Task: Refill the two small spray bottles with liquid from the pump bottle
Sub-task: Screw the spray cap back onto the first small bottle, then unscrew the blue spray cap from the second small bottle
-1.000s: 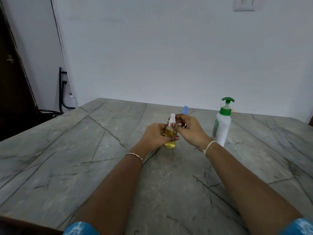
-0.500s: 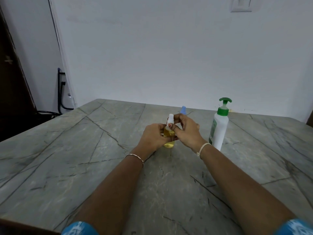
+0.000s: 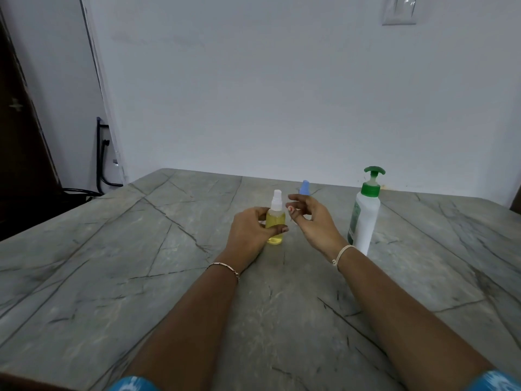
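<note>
Right hand has let go of spray cap, now open; left hand grips yellow spray bottle mid-table. Cap prob. reseated; blue-capped bottle, pump bottle toward far-right edge, next.

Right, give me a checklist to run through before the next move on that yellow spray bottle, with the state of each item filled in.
1. Yellow spray bottle upright on the table: ok.
2. Left hand steadying its body: ok, fingers wrapped round it.
3. Right hand free to work: ok, open and beside the white spray top, not touching it.
4. Spray top tightened: cannot tell, though it sits straight on the neck.
5. Pump bottle upright and within reach on the right: ok.
6. Second spray bottle ready: cannot tell; only its blue cap shows behind the right hand.
</note>
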